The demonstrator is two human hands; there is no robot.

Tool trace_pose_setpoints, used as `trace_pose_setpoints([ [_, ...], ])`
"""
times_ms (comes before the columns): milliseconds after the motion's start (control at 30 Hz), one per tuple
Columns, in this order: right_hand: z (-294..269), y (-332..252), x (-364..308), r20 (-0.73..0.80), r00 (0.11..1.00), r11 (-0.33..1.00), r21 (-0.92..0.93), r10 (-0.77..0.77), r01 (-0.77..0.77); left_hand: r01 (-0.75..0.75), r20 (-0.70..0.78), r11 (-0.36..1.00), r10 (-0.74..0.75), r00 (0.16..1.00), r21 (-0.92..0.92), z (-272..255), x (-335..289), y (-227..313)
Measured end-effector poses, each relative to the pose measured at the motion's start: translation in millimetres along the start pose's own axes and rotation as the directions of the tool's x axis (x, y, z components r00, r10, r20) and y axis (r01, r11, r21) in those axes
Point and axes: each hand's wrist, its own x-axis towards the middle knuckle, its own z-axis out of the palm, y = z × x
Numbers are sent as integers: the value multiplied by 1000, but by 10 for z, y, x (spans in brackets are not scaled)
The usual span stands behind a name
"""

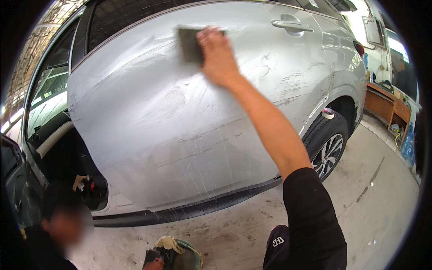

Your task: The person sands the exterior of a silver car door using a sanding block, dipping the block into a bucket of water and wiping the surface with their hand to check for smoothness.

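Observation:
My right hand (217, 54) reaches up to the upper part of a silver car door (148, 108), palm toward the panel. Beneath its fingers lies a dark grey square sheet (190, 45) that looks like sandpaper, blurred at its edges and pressed flat on the door. The door is wet, with pale smears, dark scuffs and drips running down. A door handle (292, 25) sits right of the hand. My left hand does not show. At the bottom edge, a hand (154, 264) with a dark flat piece appears to be the other person's.
A person (58, 229) is low at the left, by the open front door (20, 184). A bucket (191, 256) with a pale cloth (170, 244) stands below the sill. A tape roll (328, 113) rests on the rear tyre (335, 128). A wooden desk (382, 105) stands far right.

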Motion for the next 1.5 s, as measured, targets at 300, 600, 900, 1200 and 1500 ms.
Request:
trace_pose_setpoints([
  [300,55,-2,-88,-139,986,996,14,86,-85,29,-184,999,-33,982,-21,448,-660,261],
  [600,-58,755,-96,-201,949,970,36,243,-241,30,-177,999,-31,984,-11,621,-705,490],
  [900,-186,1222,-57,-198,947,967,0,251,-257,29,-194,1000,-29,980,-6,617,-844,656],
  [1200,-271,1606,62,-196,960,977,-27,200,-209,21,-228,999,-28,973,-32,907,-790,353],
  [1500,-276,1617,164,-138,982,991,57,127,-121,-22,-343,995,-12,939,-97,1507,-793,-348],
])
